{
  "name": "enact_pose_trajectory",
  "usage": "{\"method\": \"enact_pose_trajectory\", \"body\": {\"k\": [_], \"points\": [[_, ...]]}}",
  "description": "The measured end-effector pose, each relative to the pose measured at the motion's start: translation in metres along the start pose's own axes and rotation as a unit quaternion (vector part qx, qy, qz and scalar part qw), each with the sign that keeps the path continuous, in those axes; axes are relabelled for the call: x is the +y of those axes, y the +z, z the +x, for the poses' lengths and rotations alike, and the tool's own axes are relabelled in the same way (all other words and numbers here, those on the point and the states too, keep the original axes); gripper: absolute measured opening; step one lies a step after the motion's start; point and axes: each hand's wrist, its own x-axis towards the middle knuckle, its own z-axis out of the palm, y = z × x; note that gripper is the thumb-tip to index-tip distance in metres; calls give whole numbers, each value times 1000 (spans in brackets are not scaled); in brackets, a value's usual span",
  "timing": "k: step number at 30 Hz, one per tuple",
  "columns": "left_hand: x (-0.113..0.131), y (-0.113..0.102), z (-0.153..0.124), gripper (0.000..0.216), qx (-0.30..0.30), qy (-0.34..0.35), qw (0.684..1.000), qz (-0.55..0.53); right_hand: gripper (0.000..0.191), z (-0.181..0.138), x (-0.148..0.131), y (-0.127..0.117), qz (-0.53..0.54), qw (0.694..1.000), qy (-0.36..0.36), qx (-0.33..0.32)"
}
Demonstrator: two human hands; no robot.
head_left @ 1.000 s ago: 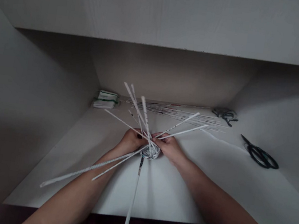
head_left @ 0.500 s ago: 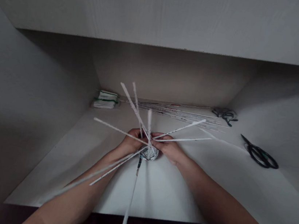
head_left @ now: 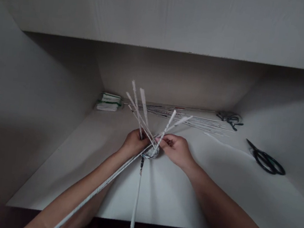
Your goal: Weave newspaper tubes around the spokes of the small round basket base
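Landmark: the woven hub (head_left: 151, 152), a small coiled disc of rolled paper tubes resting on the white table (head_left: 164, 194).

Far left of the hub, against the back wall, lies a folded white packet (head_left: 108, 102).

Immediately left of the hub, the left hand (head_left: 132, 143) is closed on the hub's edge, apparently to steady it. Two long tubes (head_left: 97, 191) run from the hub toward the viewer past this forearm.

Above the hub, the upright spokes (head_left: 141, 109) fan upward.

Immediately right of the hub, the right hand (head_left: 177, 149) pinches one spoke near its base, fingers together.

Behind the hub, spare tubes (head_left: 196, 120) lie flat. Far right lie black scissors (head_left: 267, 161).
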Motion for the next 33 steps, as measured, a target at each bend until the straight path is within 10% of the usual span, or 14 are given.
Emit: {"method": "enact_pose_trajectory", "body": {"k": [7,12,17,22,33], "points": [[2,-1,0,15,14,-26,999,18,32,-5,-8,3,-115,986,-73,-98],[3,5,-4,14,-4,-33,999,-31,11,-13,-10,13,-188,976,-99,-40],[4,8,-3,23,-3,-48,989,-141,16,-11,-5,24,-1,999,5,45],[5,7,-1,20,27,-51,987,-150,24,-1,9,33,266,948,145,93],[10,12,-4,18,16,-65,982,-174,22,-1,14,25,99,990,94,45]]}}
